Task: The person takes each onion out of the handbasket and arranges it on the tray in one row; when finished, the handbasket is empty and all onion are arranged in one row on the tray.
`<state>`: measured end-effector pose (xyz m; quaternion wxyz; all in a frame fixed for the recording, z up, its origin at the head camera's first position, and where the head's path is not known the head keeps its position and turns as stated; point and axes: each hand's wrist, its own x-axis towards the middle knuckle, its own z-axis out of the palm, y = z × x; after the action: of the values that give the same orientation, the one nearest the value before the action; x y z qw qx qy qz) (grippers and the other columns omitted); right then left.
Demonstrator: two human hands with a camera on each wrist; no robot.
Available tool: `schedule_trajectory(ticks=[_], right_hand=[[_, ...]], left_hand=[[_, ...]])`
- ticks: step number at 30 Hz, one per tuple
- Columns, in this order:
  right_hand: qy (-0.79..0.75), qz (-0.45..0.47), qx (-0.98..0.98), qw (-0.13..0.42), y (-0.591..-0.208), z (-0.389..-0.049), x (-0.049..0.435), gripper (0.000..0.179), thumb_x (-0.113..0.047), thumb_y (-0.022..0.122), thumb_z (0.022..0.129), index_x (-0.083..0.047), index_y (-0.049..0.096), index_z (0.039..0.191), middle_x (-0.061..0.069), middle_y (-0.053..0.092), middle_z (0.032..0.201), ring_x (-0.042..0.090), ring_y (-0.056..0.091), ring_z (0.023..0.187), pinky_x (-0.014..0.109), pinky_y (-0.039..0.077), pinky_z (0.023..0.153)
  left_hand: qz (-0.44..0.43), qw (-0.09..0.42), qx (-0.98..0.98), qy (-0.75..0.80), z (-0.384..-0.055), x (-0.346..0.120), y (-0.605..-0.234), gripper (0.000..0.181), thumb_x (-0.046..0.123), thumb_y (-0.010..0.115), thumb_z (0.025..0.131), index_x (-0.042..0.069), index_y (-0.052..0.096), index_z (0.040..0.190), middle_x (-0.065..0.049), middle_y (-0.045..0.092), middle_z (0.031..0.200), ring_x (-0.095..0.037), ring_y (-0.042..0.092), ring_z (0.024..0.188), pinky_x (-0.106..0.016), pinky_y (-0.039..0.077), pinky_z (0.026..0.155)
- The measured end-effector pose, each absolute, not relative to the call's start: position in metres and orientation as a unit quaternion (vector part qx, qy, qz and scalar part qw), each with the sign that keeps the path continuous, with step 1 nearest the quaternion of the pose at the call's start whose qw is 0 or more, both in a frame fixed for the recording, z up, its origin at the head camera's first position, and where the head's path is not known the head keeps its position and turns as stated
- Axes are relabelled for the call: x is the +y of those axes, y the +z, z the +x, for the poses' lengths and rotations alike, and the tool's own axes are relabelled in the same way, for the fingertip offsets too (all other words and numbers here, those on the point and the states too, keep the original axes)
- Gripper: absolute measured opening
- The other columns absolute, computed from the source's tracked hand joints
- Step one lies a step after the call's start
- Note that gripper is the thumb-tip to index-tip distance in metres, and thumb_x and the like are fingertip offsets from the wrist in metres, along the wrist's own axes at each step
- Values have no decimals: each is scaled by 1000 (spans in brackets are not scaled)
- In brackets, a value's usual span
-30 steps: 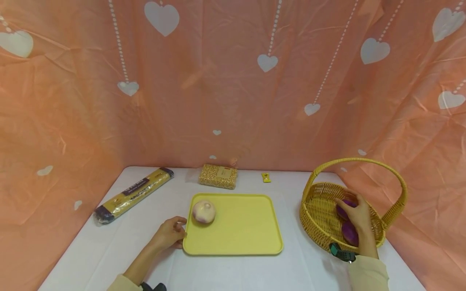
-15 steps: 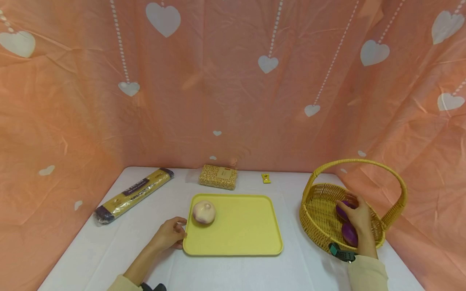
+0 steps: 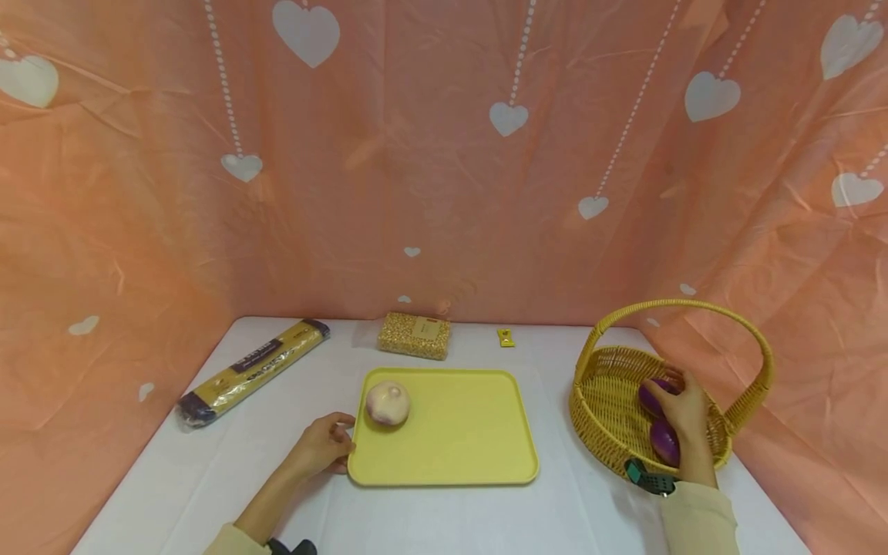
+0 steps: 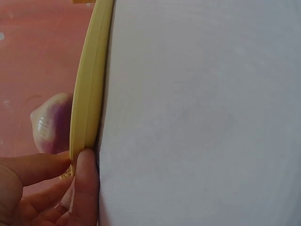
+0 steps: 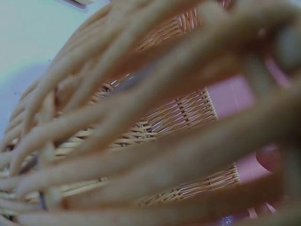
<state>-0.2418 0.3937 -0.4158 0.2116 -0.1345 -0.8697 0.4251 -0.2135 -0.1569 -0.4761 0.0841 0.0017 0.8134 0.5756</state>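
Observation:
In the head view my left hand (image 3: 323, 445) is at the left edge of a yellow tray (image 3: 472, 432). The left wrist view shows its thumb and a finger pinching the tray's rim (image 4: 89, 84). A round white-and-purple bulb-shaped vegetable (image 3: 388, 404) sits on the tray's left part. On the right, my right hand (image 3: 685, 412) reaches inside a wicker basket (image 3: 603, 435), its fingers bent round a glossy purple rounded thing (image 3: 652, 397). Another purple rounded thing (image 3: 664, 441) lies just nearer, beside the wrist. Blurred basket weave (image 5: 141, 108) fills most of the right wrist view, mostly hiding the hand.
A long yellow-and-dark packet of spaghetti (image 3: 253, 371) lies at the left. Behind the tray are a clear pack of yellow kernels (image 3: 414, 336) and a small yellow wrapped sweet (image 3: 506, 338). The basket's tall arched handle (image 3: 683, 304) rises over the right hand. Pink cloth with hearts hangs behind.

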Motion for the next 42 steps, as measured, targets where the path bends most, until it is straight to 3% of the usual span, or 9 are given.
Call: schedule_trajectory(ticks=[10, 20, 38, 42], right_hand=[[415, -152, -870, 219, -416, -240, 395, 56, -16, 62, 88, 7, 38, 134, 31, 40, 132, 47, 38, 121, 59, 35, 102], [411, -160, -877, 192, -416, -240, 399, 58, -16, 60, 89, 9, 34, 134, 35, 36, 133, 49, 36, 121, 62, 33, 102], [364, -164, -898, 187, -419, -240, 400, 63, -13, 68, 80, 12, 37, 129, 37, 38, 127, 51, 38, 115, 65, 33, 99], [370, -147, -904, 158, -418, -242, 400, 67, -13, 68, 82, 14, 33, 132, 37, 37, 128, 51, 37, 117, 64, 32, 102]], left_hand=[[15, 92, 804, 588, -213, -159, -477, 46, -12, 58, 77, -14, 45, 120, -11, 51, 78, -16, 57, 55, -35, 58, 51], [17, 92, 801, 592, -212, -159, -476, 45, -12, 58, 76, -15, 44, 120, -10, 50, 76, -16, 56, 55, -36, 58, 51], [34, 91, 801, 591, -213, -160, -479, 46, -11, 58, 76, -16, 44, 119, -10, 50, 77, -15, 56, 54, -35, 58, 51], [32, 91, 801, 591, -213, -160, -479, 46, -11, 58, 76, -16, 44, 119, -10, 50, 77, -15, 56, 55, -35, 58, 51]])
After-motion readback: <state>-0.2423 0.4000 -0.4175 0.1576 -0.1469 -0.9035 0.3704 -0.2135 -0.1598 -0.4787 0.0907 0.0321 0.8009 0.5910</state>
